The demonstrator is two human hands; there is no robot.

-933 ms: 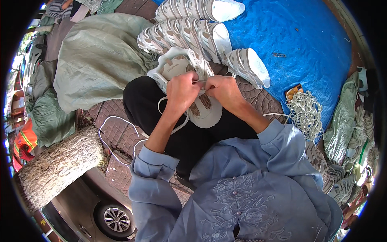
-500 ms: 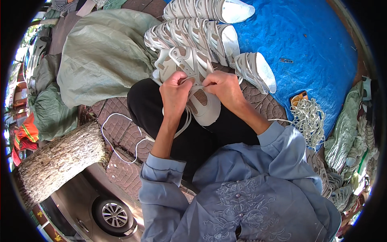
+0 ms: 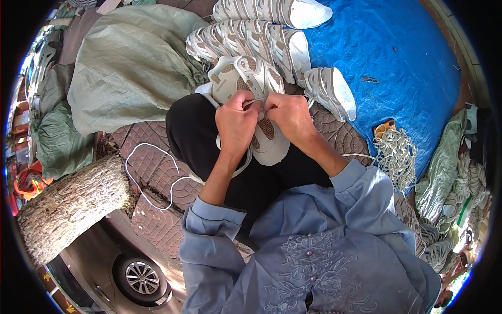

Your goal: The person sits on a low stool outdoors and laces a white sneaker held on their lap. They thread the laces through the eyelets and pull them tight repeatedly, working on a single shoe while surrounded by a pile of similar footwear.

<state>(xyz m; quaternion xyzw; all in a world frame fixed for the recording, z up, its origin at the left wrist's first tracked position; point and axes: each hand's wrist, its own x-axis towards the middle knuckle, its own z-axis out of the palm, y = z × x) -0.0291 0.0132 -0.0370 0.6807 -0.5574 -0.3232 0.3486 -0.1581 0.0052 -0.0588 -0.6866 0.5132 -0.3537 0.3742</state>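
A beige sneaker with brown mesh panels (image 3: 274,149) rests on my black-trousered lap, its toe toward me. My left hand (image 3: 238,123) is closed in a pinch on the pale shoelace (image 3: 256,100) over the shoe's lacing area. Close beside it, my right hand (image 3: 292,118) also pinches lace, with knuckles up. The fingers hide much of the eyelets and the exact grip. A loose white lace end (image 3: 126,166) loops over the paving at the left.
Nested rows of similar sneakers (image 3: 230,42) stand ahead, partly on a blue tarp (image 3: 413,78). A tangle of white laces (image 3: 396,157) lies at right beside an orange-yellow object (image 3: 384,126). Leftward are an olive sack (image 3: 133,73), a tree trunk (image 3: 78,204) and a parked car (image 3: 99,267).
My left hand has moved right, nearer my right hand, which has barely shifted. The stretch of lace between them is shorter. The sneaker has shifted slightly.
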